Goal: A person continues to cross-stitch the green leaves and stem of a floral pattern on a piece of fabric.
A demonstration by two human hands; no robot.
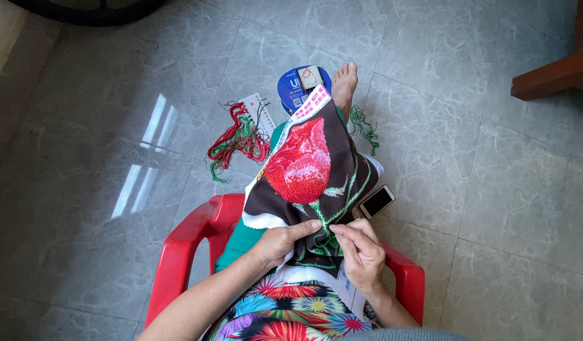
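Cross-stitch canvas (304, 183), dark ground, draped over the lap of a person seated on a red plastic chair (190, 237). Worked so far: red rose bloom, complete in appearance; green stem and leaves partly filled; dark ground largely covered; white unstitched margin showing at the near and left edges. Left hand (282, 243) grips the near edge of the canvas, thumb on top. Right hand (361, 249) pinches at the stem area, fingers closed as on a needle, though none can be made out. Left of the canvas, on the floor: thread bundle (237, 142), red and green. Right of it: phone (376, 202). Beyond it: round blue tin (291, 88).
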